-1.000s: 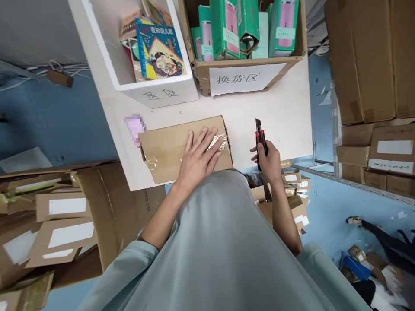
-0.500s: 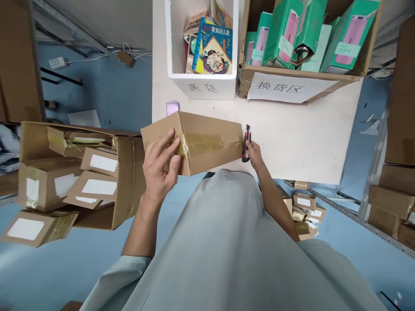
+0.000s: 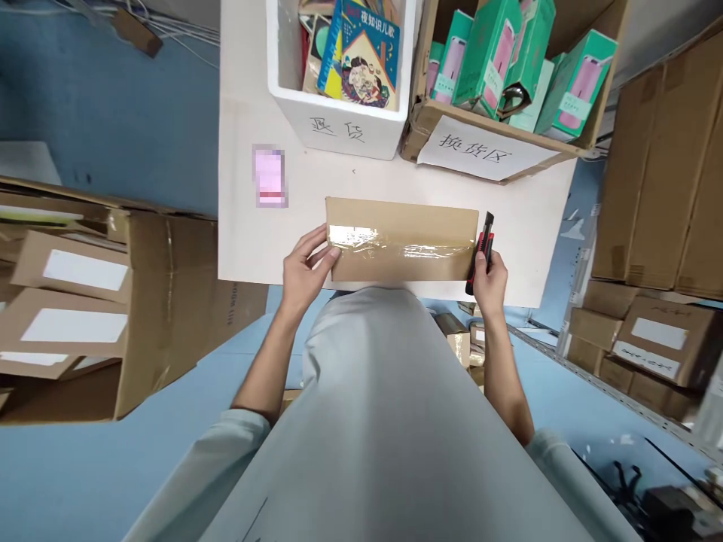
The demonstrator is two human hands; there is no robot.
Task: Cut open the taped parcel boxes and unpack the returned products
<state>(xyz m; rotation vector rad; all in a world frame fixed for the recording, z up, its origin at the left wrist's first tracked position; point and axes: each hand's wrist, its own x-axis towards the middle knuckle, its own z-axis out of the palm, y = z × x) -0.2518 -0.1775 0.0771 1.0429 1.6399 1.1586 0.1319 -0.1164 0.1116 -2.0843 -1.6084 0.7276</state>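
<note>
A long brown cardboard box, with shiny clear tape along its upper face, lies at the near edge of the white table. My left hand grips the box's left end, thumb on the near face and fingers round the side. At the other end, my right hand is closed round a black and red utility knife, held upright against the box's right end. Whether the knife's blade is out I cannot tell.
A white foam bin of books stands at the back, beside a carton of green boxes. A blurred pink item lies left on the table. An open carton of parcels stands at left; stacked boxes fill the right.
The box has turned so its long taped side lies straight across in front of me. My left hand has shifted from its top to its left end. The view has swung right.
</note>
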